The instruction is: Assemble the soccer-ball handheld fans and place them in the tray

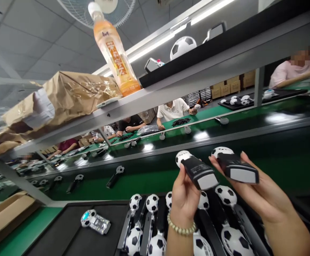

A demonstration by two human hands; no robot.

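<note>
In the head view my left hand (184, 201) is closed around a football-headed handheld device (199, 172) with a black handle and a pale grey end. My right hand (263, 193) grips a second football-headed device (236, 164) of the same look, its grey end toward me. Both are held up side by side, apart from each other. Beneath them, rows of similar devices (152, 203) lie in a black tray (61, 231), partly covered by my hands and wrists. To the left in that tray lies a smaller football-headed piece (100, 223) with a lit blue-green spot.
Beyond the tray, a green conveyor belt (149, 181) carries several devices (115, 176). A sloping shelf above bears an orange drink bottle (115, 53) and a brown paper package (72, 96). A cardboard box (8, 220) sits at left. Several people work across the line.
</note>
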